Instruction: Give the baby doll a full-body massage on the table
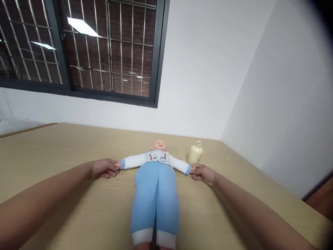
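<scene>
A baby doll [157, 187] lies on its back, its head toward the wall and its legs toward me. It wears a white long-sleeved top with an animal face on the chest, blue cuffs, and light blue trousers with white hems. Both its arms are stretched out sideways. My left hand [106, 168] is closed on the doll's hand at the left of the view. At the right, my right hand [204, 173] pinches the doll's other hand. A cream pump bottle [195, 153] stands just behind my right hand.
The doll and bottle are on a wide tan tabletop [78, 146] that reaches the white wall [197, 69]. A thin pale strip [228, 157] lies at the right. Above the left side is a dark-framed window [156, 69] with metal bars. Whitish material [18, 125] shows at the far left.
</scene>
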The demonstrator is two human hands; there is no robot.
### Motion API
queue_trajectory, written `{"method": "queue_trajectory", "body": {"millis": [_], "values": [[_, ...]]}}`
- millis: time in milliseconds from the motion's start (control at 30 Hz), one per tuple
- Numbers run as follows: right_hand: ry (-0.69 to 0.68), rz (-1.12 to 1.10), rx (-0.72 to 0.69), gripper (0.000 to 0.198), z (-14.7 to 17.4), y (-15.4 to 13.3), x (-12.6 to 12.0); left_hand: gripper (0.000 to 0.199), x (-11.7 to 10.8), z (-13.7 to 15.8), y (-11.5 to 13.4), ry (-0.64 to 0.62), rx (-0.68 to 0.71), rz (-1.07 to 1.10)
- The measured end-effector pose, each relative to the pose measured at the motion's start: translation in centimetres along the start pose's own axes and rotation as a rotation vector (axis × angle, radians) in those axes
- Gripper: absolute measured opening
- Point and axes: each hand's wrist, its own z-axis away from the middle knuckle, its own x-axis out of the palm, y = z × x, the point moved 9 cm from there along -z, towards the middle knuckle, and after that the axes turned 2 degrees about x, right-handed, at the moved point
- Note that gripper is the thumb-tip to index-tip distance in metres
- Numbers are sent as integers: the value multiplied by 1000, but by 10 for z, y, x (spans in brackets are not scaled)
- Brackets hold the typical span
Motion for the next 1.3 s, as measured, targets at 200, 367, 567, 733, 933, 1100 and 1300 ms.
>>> {"method": "queue_trajectory", "body": {"millis": [200,367,567,733,933,1100,1300], "values": [[10,3,9,32,6,-5,5,35,-1,-6,-6,-19,-50,57],[73,9,-128,41,4,-8,4,41,-3,-12,-12,52,-31,39],[269,57,-181,40,1,-3,-13,48,2,-10,-7,74,116,146],[239,-6,-205,35,8,-6,-9,45,0,5,1,187,197,127],[74,-56,-183,30,13,-9,2,46,-1,16,5,180,258,110],[87,53,-236,31,9,-9,4,50,-3,3,-5,271,225,-13],[166,84,-215,40,4,-6,1,43,-3,-3,-3,387,251,-68]]}}
